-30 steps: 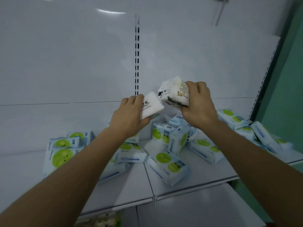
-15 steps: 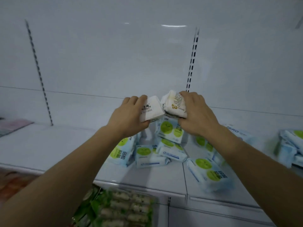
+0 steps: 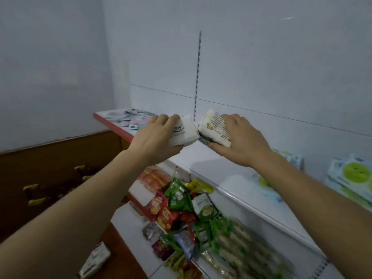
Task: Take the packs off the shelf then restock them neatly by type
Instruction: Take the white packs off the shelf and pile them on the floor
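- L hand [image 3: 156,137]: grip curled round 1 plain white tissue pack [image 3: 184,132], held above the white shelf [image 3: 227,174].
- R hand [image 3: 240,139]: grip wraps 1 white pack w/ gold print [image 3: 214,125]; pack corners nearly touch.
- Both over bare shelf stretch, prob. to set down side by side as one type.
- Green-dot wipe packs [image 3: 351,176]: 2+ at far R, blurred, well apart.
- Lower shelf: snack packets [image 3: 181,200], qty unclear.

Left hand [image 3: 155,137] grips white tissue pack [image 3: 184,133]; right hand [image 3: 241,139] grips cream printed pack [image 3: 214,127], above white shelf [image 3: 231,178]
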